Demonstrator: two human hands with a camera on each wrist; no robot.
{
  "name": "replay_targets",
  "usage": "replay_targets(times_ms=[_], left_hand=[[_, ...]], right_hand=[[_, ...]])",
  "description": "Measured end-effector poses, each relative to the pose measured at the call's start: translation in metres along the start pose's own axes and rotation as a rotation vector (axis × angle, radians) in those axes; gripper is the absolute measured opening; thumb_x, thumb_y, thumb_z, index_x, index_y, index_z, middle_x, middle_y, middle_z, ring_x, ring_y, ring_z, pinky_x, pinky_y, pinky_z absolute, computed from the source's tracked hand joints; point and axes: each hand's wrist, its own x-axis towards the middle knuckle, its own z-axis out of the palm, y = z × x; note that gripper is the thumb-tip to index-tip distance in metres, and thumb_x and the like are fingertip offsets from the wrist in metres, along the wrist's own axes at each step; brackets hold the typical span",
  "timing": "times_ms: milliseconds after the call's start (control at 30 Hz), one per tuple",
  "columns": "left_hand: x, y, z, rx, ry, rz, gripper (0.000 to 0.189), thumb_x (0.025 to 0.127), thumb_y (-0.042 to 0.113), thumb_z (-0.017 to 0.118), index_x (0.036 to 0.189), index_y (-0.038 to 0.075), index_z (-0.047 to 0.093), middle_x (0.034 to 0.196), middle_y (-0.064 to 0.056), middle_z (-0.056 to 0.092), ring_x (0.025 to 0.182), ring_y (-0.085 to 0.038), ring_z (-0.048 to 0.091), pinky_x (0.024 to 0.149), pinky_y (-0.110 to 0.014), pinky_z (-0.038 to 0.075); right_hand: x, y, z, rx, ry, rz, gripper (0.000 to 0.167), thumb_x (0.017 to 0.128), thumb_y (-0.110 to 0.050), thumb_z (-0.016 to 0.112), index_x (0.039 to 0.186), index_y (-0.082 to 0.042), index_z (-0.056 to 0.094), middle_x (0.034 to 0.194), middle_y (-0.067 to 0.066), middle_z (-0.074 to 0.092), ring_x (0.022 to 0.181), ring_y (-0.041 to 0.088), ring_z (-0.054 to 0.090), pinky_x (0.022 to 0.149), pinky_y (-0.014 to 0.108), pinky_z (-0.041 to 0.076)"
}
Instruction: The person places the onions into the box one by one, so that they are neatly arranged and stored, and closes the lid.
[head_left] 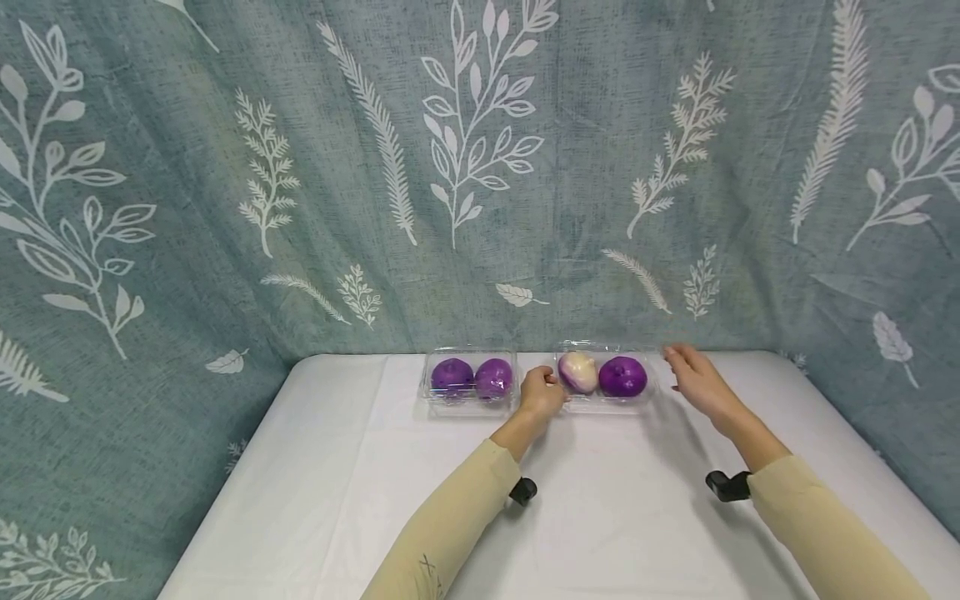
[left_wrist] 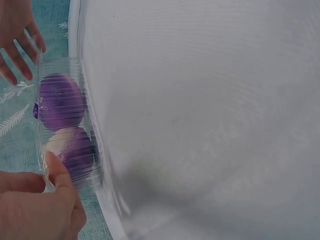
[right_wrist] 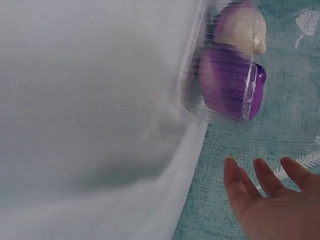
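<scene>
A clear plastic clamshell container (head_left: 609,406) stands at the table's far edge. Inside lie a glossy purple round item (head_left: 622,377) and a purple-and-cream one (head_left: 578,372); their exact kind is unclear. My left hand (head_left: 543,392) pinches the container's left end, thumb and finger at its wall in the left wrist view. Just off the right end is my right hand (head_left: 693,377), its fingers spread and holding nothing in the right wrist view (right_wrist: 275,200). There, the container's clear lid (right_wrist: 292,120) appears raised on the side away from the tabletop.
To the left, a second clear container (head_left: 467,407) holds two purple round items (head_left: 452,377). Both containers stand on a white-covered table (head_left: 600,500). A blue-green leaf-patterned curtain (head_left: 480,283) hangs directly behind the far edge.
</scene>
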Motion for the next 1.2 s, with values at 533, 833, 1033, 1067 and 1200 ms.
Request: replay_targets(times_ms=[533, 833, 1033, 1067, 1200], left_hand=[[-0.001, -0.002, -0.002, -0.036, -0.008, 0.007, 0.046, 0.089, -0.015, 0.048, 0.135, -0.016, 0.051, 0.094, -0.007, 0.053, 0.084, -0.033, 0.072, 0.071, -0.029, 0.064], [-0.004, -0.003, -0.008, -0.013, -0.061, -0.006, 0.044, 0.096, -0.008, 0.051, 0.138, -0.016, 0.047, 0.095, -0.009, 0.056, 0.083, -0.027, 0.070, 0.073, -0.029, 0.064], [-0.010, 0.002, -0.017, 0.039, -0.180, -0.070, 0.057, 0.098, 0.001, 0.061, 0.147, -0.013, 0.037, 0.103, -0.014, 0.059, 0.095, -0.036, 0.071, 0.077, -0.031, 0.063], [-0.011, 0.003, -0.018, 0.033, -0.202, -0.085, 0.059, 0.098, 0.003, 0.062, 0.149, -0.012, 0.035, 0.104, -0.014, 0.058, 0.097, -0.036, 0.070, 0.078, -0.031, 0.063], [-0.015, 0.003, -0.021, 0.002, -0.269, -0.123, 0.067, 0.098, 0.006, 0.065, 0.152, -0.012, 0.028, 0.109, -0.016, 0.058, 0.104, -0.036, 0.067, 0.081, -0.031, 0.063]], right_hand=[[-0.012, 0.010, 0.009, -0.038, -0.014, -0.002, 0.066, 0.113, -0.038, 0.029, 0.154, 0.013, 0.023, 0.148, 0.041, 0.035, 0.133, 0.055, 0.042, 0.102, 0.059, 0.051], [-0.015, 0.017, 0.014, -0.063, -0.023, 0.029, 0.067, 0.112, -0.040, 0.032, 0.154, 0.011, 0.024, 0.148, 0.040, 0.034, 0.132, 0.055, 0.043, 0.103, 0.061, 0.049], [-0.018, 0.021, 0.014, -0.063, -0.028, 0.033, 0.065, 0.112, -0.038, 0.034, 0.154, 0.011, 0.023, 0.148, 0.041, 0.034, 0.132, 0.056, 0.044, 0.102, 0.060, 0.050], [-0.018, 0.021, 0.013, -0.064, -0.031, 0.034, 0.065, 0.112, -0.037, 0.035, 0.155, 0.011, 0.023, 0.148, 0.041, 0.034, 0.132, 0.056, 0.044, 0.102, 0.060, 0.050], [-0.020, 0.024, 0.013, -0.068, -0.040, 0.042, 0.064, 0.112, -0.035, 0.037, 0.155, 0.011, 0.022, 0.149, 0.041, 0.034, 0.132, 0.056, 0.043, 0.102, 0.060, 0.051]])
